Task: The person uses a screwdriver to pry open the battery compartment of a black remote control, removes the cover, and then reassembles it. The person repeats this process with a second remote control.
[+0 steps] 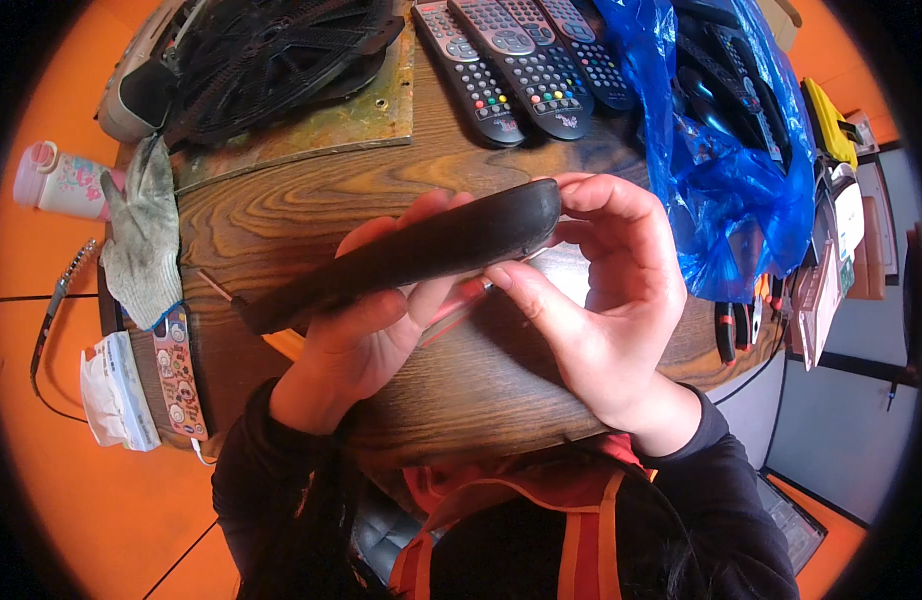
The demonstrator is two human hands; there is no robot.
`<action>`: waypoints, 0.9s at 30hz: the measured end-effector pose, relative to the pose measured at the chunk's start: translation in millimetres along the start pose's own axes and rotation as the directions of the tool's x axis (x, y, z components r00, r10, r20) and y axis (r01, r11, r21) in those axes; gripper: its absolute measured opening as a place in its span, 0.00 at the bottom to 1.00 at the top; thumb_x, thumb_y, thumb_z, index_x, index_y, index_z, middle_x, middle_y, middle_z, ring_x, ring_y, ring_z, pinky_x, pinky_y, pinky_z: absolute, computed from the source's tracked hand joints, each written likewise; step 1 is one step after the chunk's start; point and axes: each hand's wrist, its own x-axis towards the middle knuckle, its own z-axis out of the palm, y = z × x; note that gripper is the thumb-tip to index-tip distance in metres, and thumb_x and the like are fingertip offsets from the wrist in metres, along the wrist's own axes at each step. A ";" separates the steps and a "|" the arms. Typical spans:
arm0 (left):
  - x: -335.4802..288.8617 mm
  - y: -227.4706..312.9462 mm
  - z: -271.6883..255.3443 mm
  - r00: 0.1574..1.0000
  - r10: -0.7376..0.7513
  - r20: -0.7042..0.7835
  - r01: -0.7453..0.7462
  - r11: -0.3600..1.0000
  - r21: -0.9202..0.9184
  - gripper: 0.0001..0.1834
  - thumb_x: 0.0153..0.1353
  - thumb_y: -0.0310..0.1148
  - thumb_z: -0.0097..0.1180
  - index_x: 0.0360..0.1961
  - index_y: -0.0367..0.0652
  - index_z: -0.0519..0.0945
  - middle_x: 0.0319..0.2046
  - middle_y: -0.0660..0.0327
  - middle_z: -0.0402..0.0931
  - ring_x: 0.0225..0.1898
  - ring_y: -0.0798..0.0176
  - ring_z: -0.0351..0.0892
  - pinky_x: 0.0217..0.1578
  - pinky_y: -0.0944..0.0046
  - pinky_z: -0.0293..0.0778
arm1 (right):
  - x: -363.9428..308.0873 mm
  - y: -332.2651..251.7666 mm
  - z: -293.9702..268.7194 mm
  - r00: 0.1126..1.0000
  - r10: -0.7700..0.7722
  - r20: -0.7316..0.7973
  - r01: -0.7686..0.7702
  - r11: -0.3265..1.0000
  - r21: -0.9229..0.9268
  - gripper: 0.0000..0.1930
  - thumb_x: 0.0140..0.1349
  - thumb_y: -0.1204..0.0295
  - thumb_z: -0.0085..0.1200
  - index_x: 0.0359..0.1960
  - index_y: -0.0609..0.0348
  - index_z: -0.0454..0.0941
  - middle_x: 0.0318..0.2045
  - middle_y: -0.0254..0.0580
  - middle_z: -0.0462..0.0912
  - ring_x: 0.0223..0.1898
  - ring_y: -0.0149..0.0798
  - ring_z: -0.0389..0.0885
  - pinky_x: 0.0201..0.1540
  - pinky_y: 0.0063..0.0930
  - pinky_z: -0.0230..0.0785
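Observation:
A long black remote control (pixel 411 245) is held up in front of me, tilted so its far right end sits higher. My left hand (pixel 356 345) is wrapped round its middle from below, fingers behind and thumb in front. At the raised end, my right hand (pixel 611 280) curls its index finger over the tip, with the thumb just below the edge. The remote's button side is turned away from view. A thin metal shaft (pixel 217 285) pokes out beyond the lower left end. A red strip-like piece (pixel 456 310) shows between my hands, partly hidden.
Several remote controls (pixel 511 70) lie at the back of the wooden table (pixel 311 190). Right of them is a blue plastic bag (pixel 721 210) with dark items. A black slatted part (pixel 281 65), a grey glove (pixel 143 235), a phone (pixel 178 375) and tissues (pixel 116 390) are on the left.

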 end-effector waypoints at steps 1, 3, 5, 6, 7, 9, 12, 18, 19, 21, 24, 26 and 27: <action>1.2 -0.3 2.0 1.000 0.010 0.002 -0.010 1.000 -0.015 0.28 0.54 0.25 0.54 0.57 0.55 0.64 0.63 0.62 0.52 0.65 0.49 0.46 0.59 0.44 0.54 | 0.1 -0.6 -0.6 1.000 0.000 -0.002 0.000 1.000 0.002 0.29 0.41 0.81 0.65 0.46 0.66 0.64 0.43 0.44 0.71 0.42 0.31 0.72 0.46 0.24 0.66; 2.5 1.3 7.7 0.996 -0.017 -0.084 0.013 0.999 -0.049 0.28 0.55 0.26 0.53 0.58 0.51 0.62 0.62 0.59 0.53 0.64 0.50 0.49 0.59 0.46 0.54 | 0.2 -2.2 -0.2 1.000 0.018 0.004 -0.018 1.000 0.001 0.29 0.43 0.80 0.65 0.48 0.66 0.64 0.43 0.43 0.71 0.41 0.31 0.73 0.45 0.23 0.65; 2.3 4.6 14.3 0.961 -0.077 -0.265 0.053 0.994 -0.094 0.28 0.56 0.27 0.52 0.58 0.47 0.60 0.61 0.56 0.54 0.63 0.52 0.51 0.58 0.48 0.56 | 0.9 -4.0 1.8 0.989 0.141 0.045 -0.141 0.990 0.014 0.27 0.45 0.78 0.64 0.47 0.64 0.65 0.37 0.37 0.73 0.35 0.27 0.73 0.38 0.19 0.67; 2.2 5.9 17.4 0.956 -0.087 -0.280 0.065 0.994 -0.086 0.28 0.57 0.27 0.51 0.59 0.45 0.60 0.61 0.55 0.54 0.62 0.53 0.53 0.58 0.50 0.56 | 2.4 -4.1 3.3 0.979 0.194 0.062 -0.196 0.980 0.037 0.26 0.45 0.76 0.64 0.46 0.63 0.66 0.34 0.34 0.74 0.32 0.25 0.73 0.35 0.18 0.68; 3.5 6.6 18.7 0.951 -0.099 -0.294 0.079 0.994 -0.078 0.27 0.58 0.28 0.50 0.59 0.43 0.59 0.61 0.55 0.54 0.62 0.54 0.54 0.58 0.52 0.57 | 0.9 -6.5 6.3 0.947 0.303 0.109 -0.319 0.930 0.184 0.24 0.48 0.77 0.61 0.47 0.63 0.65 0.33 0.33 0.74 0.31 0.24 0.73 0.33 0.17 0.67; 6.5 6.1 20.6 0.951 -0.071 -0.300 0.076 0.997 0.005 0.24 0.61 0.28 0.44 0.59 0.40 0.58 0.59 0.54 0.57 0.60 0.58 0.58 0.57 0.59 0.59 | 1.3 -8.8 9.7 0.866 0.453 0.210 -0.500 0.790 0.356 0.20 0.52 0.78 0.58 0.45 0.62 0.65 0.32 0.32 0.74 0.31 0.23 0.72 0.32 0.16 0.65; 9.3 3.8 22.3 0.969 -0.054 -0.240 0.124 0.950 0.288 0.31 0.61 0.41 0.46 0.59 0.36 0.53 0.58 0.48 0.57 0.61 0.54 0.56 0.61 0.53 0.51 | 4.8 -6.5 10.4 0.833 0.493 0.250 -0.546 0.804 0.235 0.12 0.53 0.77 0.57 0.36 0.62 0.68 0.29 0.31 0.74 0.30 0.23 0.71 0.33 0.15 0.65; 5.2 4.5 26.3 0.982 -0.054 -0.182 0.127 0.901 0.416 0.33 0.60 0.43 0.49 0.58 0.33 0.53 0.54 0.44 0.63 0.56 0.54 0.65 0.55 0.60 0.60 | 3.6 -3.7 9.4 0.740 0.531 0.414 -0.637 0.750 0.177 0.13 0.50 0.71 0.62 0.35 0.65 0.76 0.26 0.34 0.78 0.27 0.22 0.74 0.29 0.13 0.65; 5.1 3.5 25.7 0.984 -0.049 -0.173 0.113 0.917 0.382 0.33 0.59 0.42 0.50 0.58 0.33 0.53 0.54 0.43 0.64 0.56 0.54 0.65 0.55 0.60 0.60 | 2.3 -4.2 10.3 0.719 0.549 0.427 -0.661 0.729 0.176 0.13 0.50 0.71 0.62 0.35 0.64 0.76 0.25 0.34 0.78 0.26 0.22 0.74 0.28 0.12 0.65; 5.8 -0.1 23.9 0.991 -0.005 -0.132 0.056 0.921 0.385 0.34 0.57 0.41 0.54 0.56 0.34 0.54 0.53 0.42 0.64 0.56 0.53 0.65 0.55 0.58 0.60 | 0.1 -4.4 13.6 0.710 0.548 0.442 -0.669 0.720 0.183 0.13 0.50 0.70 0.62 0.35 0.65 0.76 0.24 0.35 0.79 0.27 0.23 0.75 0.31 0.14 0.66; 7.0 -5.7 21.2 0.997 0.078 -0.025 -0.057 0.881 0.470 0.33 0.52 0.39 0.60 0.52 0.37 0.56 0.52 0.41 0.65 0.57 0.51 0.63 0.57 0.54 0.57 | -3.9 1.0 26.2 0.844 0.380 0.379 -0.484 0.844 0.230 0.12 0.50 0.70 0.62 0.34 0.65 0.77 0.26 0.36 0.79 0.30 0.25 0.75 0.34 0.18 0.66; 6.0 -5.5 20.4 0.994 0.096 0.061 -0.113 0.856 0.504 0.32 0.49 0.39 0.63 0.48 0.39 0.58 0.51 0.41 0.66 0.57 0.50 0.62 0.58 0.51 0.55 | -6.3 0.1 26.7 0.820 0.379 0.428 -0.511 0.821 0.252 0.11 0.50 0.70 0.61 0.32 0.65 0.78 0.28 0.35 0.80 0.32 0.25 0.74 0.37 0.21 0.66; 4.5 -5.3 22.0 0.996 0.088 -0.001 -0.077 0.880 0.469 0.30 0.50 0.37 0.62 0.47 0.40 0.58 0.49 0.42 0.67 0.57 0.49 0.62 0.58 0.51 0.55 | -7.9 -0.2 28.0 0.831 0.373 0.413 -0.498 0.830 0.252 0.11 0.50 0.71 0.61 0.33 0.65 0.78 0.28 0.34 0.80 0.32 0.25 0.74 0.38 0.21 0.66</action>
